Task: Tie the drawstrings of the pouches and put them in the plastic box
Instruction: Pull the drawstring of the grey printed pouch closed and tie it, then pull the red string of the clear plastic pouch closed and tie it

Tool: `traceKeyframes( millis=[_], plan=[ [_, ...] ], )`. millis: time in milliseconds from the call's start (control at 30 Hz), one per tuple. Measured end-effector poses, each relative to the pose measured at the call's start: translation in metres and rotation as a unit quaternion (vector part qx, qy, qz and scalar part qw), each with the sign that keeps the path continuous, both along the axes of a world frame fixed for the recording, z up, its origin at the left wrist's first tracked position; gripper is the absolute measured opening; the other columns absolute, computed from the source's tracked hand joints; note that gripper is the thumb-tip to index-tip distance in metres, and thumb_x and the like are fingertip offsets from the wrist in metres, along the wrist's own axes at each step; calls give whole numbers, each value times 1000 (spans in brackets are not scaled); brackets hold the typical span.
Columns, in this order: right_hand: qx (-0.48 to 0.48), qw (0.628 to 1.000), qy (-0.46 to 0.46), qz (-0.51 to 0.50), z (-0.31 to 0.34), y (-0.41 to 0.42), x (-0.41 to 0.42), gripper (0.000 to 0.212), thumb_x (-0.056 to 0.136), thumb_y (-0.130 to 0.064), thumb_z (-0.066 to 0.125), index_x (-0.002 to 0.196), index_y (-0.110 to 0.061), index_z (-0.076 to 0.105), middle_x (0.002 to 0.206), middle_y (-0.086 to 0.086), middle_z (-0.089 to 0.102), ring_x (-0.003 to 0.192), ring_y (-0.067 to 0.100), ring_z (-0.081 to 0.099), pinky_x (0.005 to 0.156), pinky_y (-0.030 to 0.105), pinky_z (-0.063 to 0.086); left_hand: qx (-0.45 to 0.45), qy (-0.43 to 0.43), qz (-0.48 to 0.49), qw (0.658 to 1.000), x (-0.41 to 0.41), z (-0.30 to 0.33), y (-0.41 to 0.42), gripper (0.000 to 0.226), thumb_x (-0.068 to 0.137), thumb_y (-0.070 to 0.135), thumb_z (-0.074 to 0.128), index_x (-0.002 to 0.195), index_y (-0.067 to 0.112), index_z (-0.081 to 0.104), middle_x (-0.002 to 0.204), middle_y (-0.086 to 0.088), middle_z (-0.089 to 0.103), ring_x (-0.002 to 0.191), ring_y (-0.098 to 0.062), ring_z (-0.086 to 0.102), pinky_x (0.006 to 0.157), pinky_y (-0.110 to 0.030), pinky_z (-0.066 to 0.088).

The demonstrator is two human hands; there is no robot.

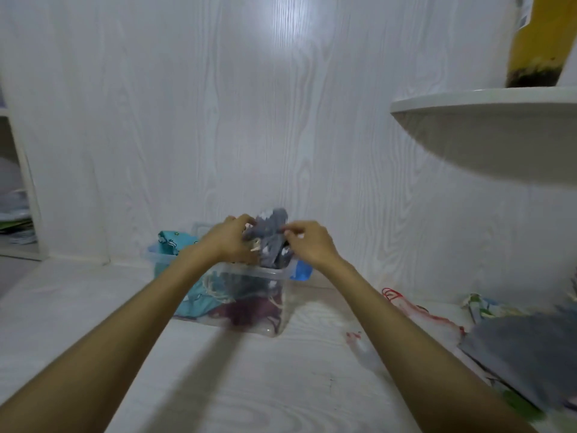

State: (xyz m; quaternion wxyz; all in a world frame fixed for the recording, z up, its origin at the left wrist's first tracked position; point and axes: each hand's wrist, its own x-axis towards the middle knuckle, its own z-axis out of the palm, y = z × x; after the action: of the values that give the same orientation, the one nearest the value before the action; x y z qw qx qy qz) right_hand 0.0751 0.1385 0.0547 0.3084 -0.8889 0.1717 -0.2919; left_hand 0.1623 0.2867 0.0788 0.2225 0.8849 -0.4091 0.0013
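The grey pouch (270,237) is held over the far half of the clear plastic box (237,295), at about 12 o'clock from the person, its gathered neck pointing up. Held there, it can drop straight in once the cord is knotted, which looks to be the step in hand. The left hand (229,240) has its fingers curled round the pouch's left side and steadies the bundle. The right hand (307,243) pinches something thin at the pouch's neck between thumb and forefinger, probably the drawstring, though blur hides the cord itself.

The box already holds other pouches: a teal printed pouch (199,300) against the near-left wall and a dark maroon one (249,310) beside it, with more teal fabric (171,242) spilling over the rim at 10 o'clock. So the task seems well along.

The box stands on a pale wood-grain worktop (218,385), close against the back wall. At 3 o'clock, well apart from the box, lies a heap of untied pouches (524,348), a grey one on top, and a sheer pouch with a red cord (406,303) between heap and box. These lie within the right hand's reach, likely as the supply. A curved shelf (484,101) juts out at 2 o'clock.
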Motion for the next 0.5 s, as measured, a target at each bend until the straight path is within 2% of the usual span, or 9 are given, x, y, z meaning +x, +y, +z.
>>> traceKeyframes(
  millis=[67,100,133,167,233,267,333,400,500],
  plan=[
    [-93,984,149,25,-10,1,6,41,97,-30,34,101,-9,69,99,4,69,101,26,58,83,35,35,-16,24,0,1000,7,-9,-3,41,82,22,69,118,14,54,112,-9,51,93,-24,56,78,-27,45],
    [-138,970,197,25,-10,1,9,45,97,-30,29,104,-11,69,102,5,68,104,24,54,86,36,30,1,54,-9,998,6,-10,-6,21,89,23,61,105,10,58,102,-9,53,87,-23,52,72,-23,41],
    [-170,959,225,25,-9,1,12,48,97,-30,25,105,-13,69,105,4,67,107,22,50,89,37,26,37,77,-18,996,3,-11,-10,19,95,23,50,94,7,59,96,-12,52,85,-22,47,67,-22,36],
    [-183,952,243,28,-7,0,14,48,97,-30,24,105,-15,69,107,3,67,109,21,49,91,37,24,77,102,-23,992,-4,-11,-14,28,100,23,40,92,5,59,98,-16,52,86,-22,45,66,-23,33],
    [-162,948,268,49,-1,0,12,46,98,-32,27,105,-20,70,112,1,67,110,20,51,93,35,27,128,106,-44,985,-9,-11,-21,34,103,20,30,104,3,59,111,-19,54,96,-27,49,78,-25,35],
    [-141,950,269,68,3,-1,8,43,98,-33,30,107,-22,70,116,0,65,111,20,53,95,34,31,132,102,-51,985,-6,-10,-24,32,102,19,31,100,6,59,108,-20,55,95,-29,50,79,-28,36],
    [-89,965,220,107,13,-7,-5,36,97,-30,36,109,-23,69,122,0,63,113,20,54,98,33,39,125,88,-27,988,-1,-3,-25,25,99,22,39,82,14,55,88,-12,57,80,-24,49,69,-28,39],
    [-54,980,156,107,24,-19,-25,31,97,-27,42,109,-19,69,116,1,67,110,16,58,92,25,42,124,12,53,991,-3,9,-23,22,93,30,47,85,15,60,77,-2,59,74,-22,53,65,-27,41],
    [-38,984,161,73,30,-52,-62,27,96,-20,46,111,-14,68,108,3,70,96,12,59,88,23,44,44,-161,104,980,-30,25,-30,26,91,34,51,96,13,65,90,-6,61,78,-26,52,70,-29,36]
  ],
)
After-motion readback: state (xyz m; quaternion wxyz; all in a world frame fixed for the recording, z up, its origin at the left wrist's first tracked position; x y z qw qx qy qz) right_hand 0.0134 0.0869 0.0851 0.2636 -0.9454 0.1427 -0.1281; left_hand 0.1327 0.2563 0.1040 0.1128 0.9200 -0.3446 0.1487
